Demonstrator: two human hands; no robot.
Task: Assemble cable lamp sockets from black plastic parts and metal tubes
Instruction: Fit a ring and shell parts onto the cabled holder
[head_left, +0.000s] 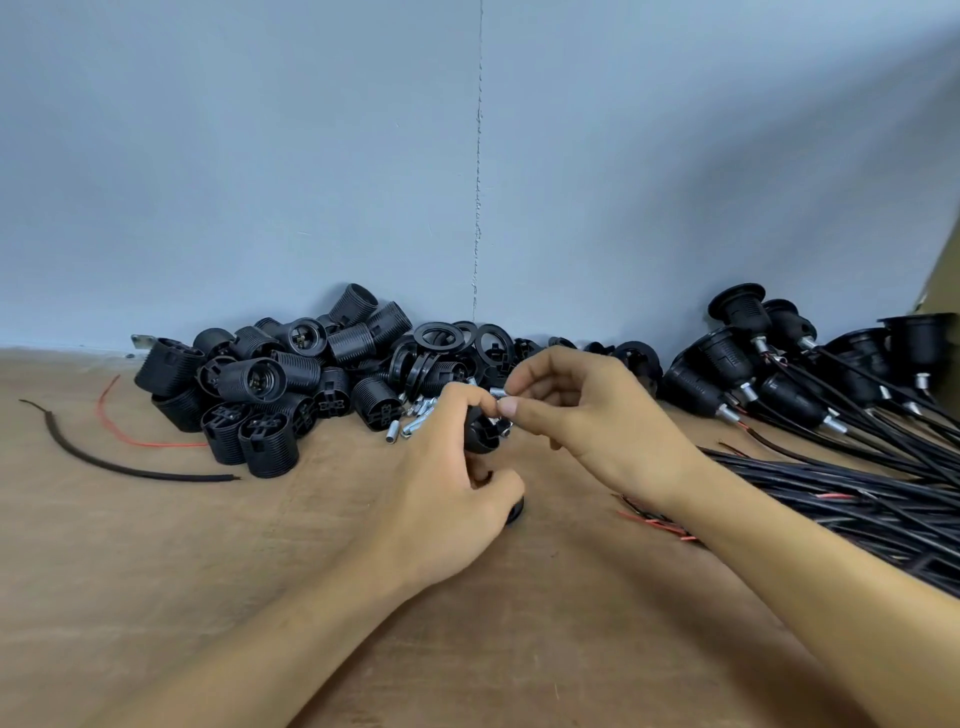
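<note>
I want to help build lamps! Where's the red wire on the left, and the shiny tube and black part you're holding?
red wire (166, 445): head view, its straight lower stretch.
shiny tube (497, 392): head view, its visible middle.
black part (480, 439): head view, the rounded side that shows.

The pile of sockets (260, 384) lies far left on the table (208, 597), by the wall (311, 182). Little tubes (415, 422) lie right of it, just behind my left hand (452, 499). Sockets with cables (737, 358) lie right. A loose wire (171, 476) lies left.
</note>
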